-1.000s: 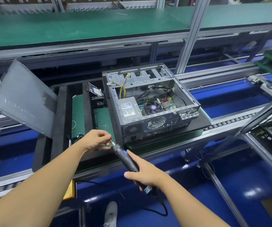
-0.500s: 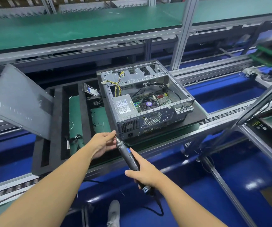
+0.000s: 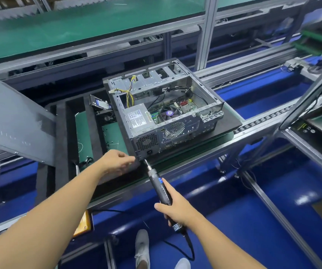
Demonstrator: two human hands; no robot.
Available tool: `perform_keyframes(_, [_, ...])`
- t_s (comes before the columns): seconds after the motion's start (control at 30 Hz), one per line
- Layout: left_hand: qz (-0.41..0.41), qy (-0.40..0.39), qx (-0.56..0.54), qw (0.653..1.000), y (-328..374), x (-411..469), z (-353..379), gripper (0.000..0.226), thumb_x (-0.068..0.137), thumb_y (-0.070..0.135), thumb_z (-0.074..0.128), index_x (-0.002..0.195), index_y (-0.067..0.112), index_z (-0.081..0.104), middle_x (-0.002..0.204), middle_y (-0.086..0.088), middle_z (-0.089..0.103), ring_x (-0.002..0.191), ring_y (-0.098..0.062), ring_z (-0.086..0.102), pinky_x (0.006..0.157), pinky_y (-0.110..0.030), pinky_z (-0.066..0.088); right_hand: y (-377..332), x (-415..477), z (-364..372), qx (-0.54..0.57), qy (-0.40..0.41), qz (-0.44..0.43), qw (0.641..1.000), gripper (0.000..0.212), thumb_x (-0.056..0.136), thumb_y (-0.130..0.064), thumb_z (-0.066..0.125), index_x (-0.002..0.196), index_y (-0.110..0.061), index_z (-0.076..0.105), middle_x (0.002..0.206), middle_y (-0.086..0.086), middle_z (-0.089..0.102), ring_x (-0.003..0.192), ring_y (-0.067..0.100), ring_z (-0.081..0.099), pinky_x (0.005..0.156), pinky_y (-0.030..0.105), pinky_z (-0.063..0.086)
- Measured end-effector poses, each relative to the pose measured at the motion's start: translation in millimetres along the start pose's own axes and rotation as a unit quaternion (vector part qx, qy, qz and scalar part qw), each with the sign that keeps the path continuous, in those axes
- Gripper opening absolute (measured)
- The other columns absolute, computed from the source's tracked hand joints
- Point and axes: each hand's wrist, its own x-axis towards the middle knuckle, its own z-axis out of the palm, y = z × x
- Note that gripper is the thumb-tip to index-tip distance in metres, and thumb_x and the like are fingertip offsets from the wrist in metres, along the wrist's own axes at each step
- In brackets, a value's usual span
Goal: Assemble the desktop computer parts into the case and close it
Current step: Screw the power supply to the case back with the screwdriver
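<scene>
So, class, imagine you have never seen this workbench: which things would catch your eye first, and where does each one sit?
The open computer case sits mid-frame on a black pallet, its fan, power supply and yellow wires exposed. In front, the right hand holds a black electric screwdriver with its tip at the case's near bottom corner, the left hand just beside it. At far left the grey side panel stands tilted.

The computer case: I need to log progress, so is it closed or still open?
Open. The computer case has no cover on top, so its fan and cables show; the side panel leans apart at the left.
</scene>
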Motion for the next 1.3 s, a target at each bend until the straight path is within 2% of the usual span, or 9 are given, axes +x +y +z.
perform_keyframes(0.1, [0.128, 0.213, 0.06, 0.967, 34, -3, -33, 0.033, 0.079, 0.036, 0.054, 0.058, 0.013, 0.065, 0.044, 0.0, 0.046, 0.045, -0.017, 0.04, 0.051, -0.025, 0.035, 4, 0, -2, 0.003, -0.003, 0.011, 1.0, 0.089, 0.082, -0.039, 0.071, 0.145, -0.073, 0.018, 0.074, -0.013, 0.064, 0.06, 0.012, 0.06, 0.054, 0.031, 0.056])
perform_keyframes(0.2, [0.254, 0.323, 0.128, 0.903, 77, -2, -49, 0.029, 0.079, 0.036, 0.045, 0.067, 0.015, 0.061, 0.064, -0.006, 0.059, 0.061, -0.016, 0.05, 0.06, -0.032, 0.039, 2, 3, -3, 0.005, -0.003, 0.013, 1.0, 0.09, 0.083, -0.038, 0.071, 0.146, -0.071, 0.017, 0.079, -0.011, 0.064, 0.059, 0.013, 0.06, 0.054, 0.03, 0.056])
perform_keyframes(0.27, [0.278, 0.321, 0.219, 0.878, 103, 10, -44, 0.023, 0.088, 0.037, 0.047, 0.088, 0.021, 0.064, 0.096, -0.004, 0.064, 0.088, -0.019, 0.058, 0.077, -0.035, 0.045, 1, 6, -2, 0.007, -0.001, 0.016, 1.0, 0.09, 0.084, -0.037, 0.071, 0.147, -0.071, 0.016, 0.083, -0.011, 0.064, 0.059, 0.013, 0.06, 0.054, 0.029, 0.056])
perform_keyframes(0.33, [0.242, 0.296, 0.297, 0.875, 119, 28, -33, 0.04, 0.093, 0.04, 0.05, 0.121, 0.014, 0.061, 0.127, -0.012, 0.056, 0.119, -0.029, 0.052, 0.098, -0.043, 0.042, 0, 7, -1, 0.005, 0.0, 0.017, 1.0, 0.09, 0.084, -0.038, 0.071, 0.146, -0.072, 0.016, 0.084, -0.014, 0.065, 0.059, 0.013, 0.06, 0.055, 0.029, 0.056])
perform_keyframes(0.5, [0.133, 0.255, 0.385, 0.877, 113, 56, -8, 0.068, 0.095, 0.055, 0.038, 0.148, 0.013, 0.035, 0.16, -0.007, 0.025, 0.147, -0.028, 0.019, 0.115, -0.051, 0.021, 1, 8, -2, 0.0, 0.001, 0.019, 1.0, 0.089, 0.085, -0.037, 0.071, 0.141, -0.078, 0.016, 0.077, -0.018, 0.066, 0.058, 0.012, 0.06, 0.054, 0.029, 0.056])
perform_keyframes(0.73, [0.133, 0.298, 0.387, 0.863, 109, 61, 2, 0.062, 0.09, 0.056, 0.03, 0.139, 0.019, 0.041, 0.15, -0.003, 0.038, 0.141, -0.025, 0.018, 0.106, -0.054, 0.021, 3, 13, 4, -0.002, -0.005, 0.027, 1.0, 0.091, 0.088, -0.034, 0.07, 0.149, -0.069, 0.012, 0.096, -0.008, 0.066, 0.062, 0.012, 0.06, 0.055, 0.028, 0.055])
perform_keyframes(0.97, [0.151, 0.306, 0.389, 0.856, 109, 60, 1, 0.057, 0.098, 0.05, 0.03, 0.141, 0.014, 0.042, 0.147, -0.008, 0.042, 0.138, -0.032, 0.022, 0.111, -0.05, 0.025, 0, 22, 11, 0.004, 0.005, 0.015, 1.0, 0.09, 0.087, -0.035, 0.07, 0.144, -0.075, 0.013, 0.097, -0.008, 0.063, 0.06, 0.01, 0.059, 0.054, 0.029, 0.056])
perform_keyframes(1.13, [0.153, 0.313, 0.385, 0.855, 108, 61, 1, 0.056, 0.098, 0.051, 0.029, 0.138, 0.016, 0.045, 0.144, -0.006, 0.045, 0.135, -0.03, 0.024, 0.109, -0.049, 0.028, -3, 24, 11, 0.014, 0.015, 0.002, 1.0, 0.086, 0.087, -0.035, 0.071, 0.124, -0.089, 0.014, 0.092, -0.01, 0.066, 0.058, 0.01, 0.058, 0.053, 0.028, 0.055])
perform_keyframes(1.3, [0.153, 0.312, 0.379, 0.858, 106, 62, 1, 0.057, 0.097, 0.052, 0.028, 0.138, 0.017, 0.045, 0.144, -0.004, 0.045, 0.136, -0.029, 0.023, 0.108, -0.05, 0.028, -7, 24, 13, 0.008, 0.009, 0.016, 1.0, 0.089, 0.088, -0.035, 0.07, 0.136, -0.083, 0.012, 0.095, -0.013, 0.063, 0.058, 0.01, 0.058, 0.053, 0.028, 0.055])
